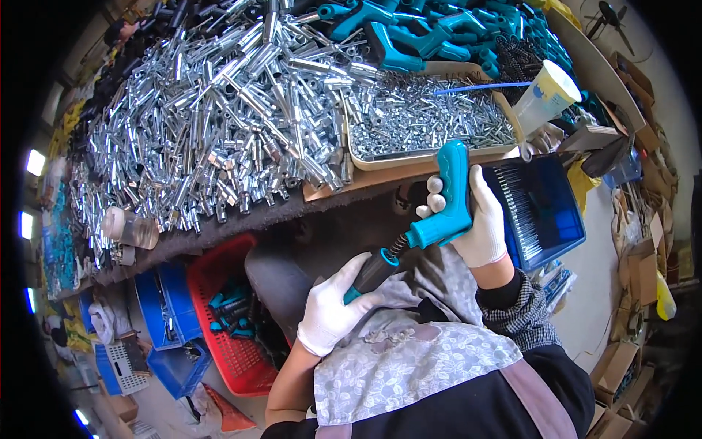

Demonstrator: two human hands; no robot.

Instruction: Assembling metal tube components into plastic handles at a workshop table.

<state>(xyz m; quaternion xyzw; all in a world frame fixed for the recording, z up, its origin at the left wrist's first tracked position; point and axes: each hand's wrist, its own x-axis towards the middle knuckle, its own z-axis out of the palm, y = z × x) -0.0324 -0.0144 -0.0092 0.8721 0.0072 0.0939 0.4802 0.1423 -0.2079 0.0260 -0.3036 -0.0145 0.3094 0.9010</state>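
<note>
Worktop (pixel 194 240) heaped with metal tubes (pixel 241 124). Left grip (pixel 329 311) closed round a black sleeve (pixel 373 274); right grip (pixel 482 234) wrapped about a teal pistol-shaped handle (pixel 455 186); coiled spring (pixel 398 246) bridging these parts between both grips. Outward: blue case (pixel 563 238) beside the right grip; shallow tray (pixel 402 162) ahead of it; red basket (pixel 238 366) left of the left grip.

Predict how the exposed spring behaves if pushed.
The spring likely compresses lengthwise, since it is coiled. It may bend sideways, being slender and exposed between the teal grip and black sleeve, unless a hidden core stiffens it.
</note>
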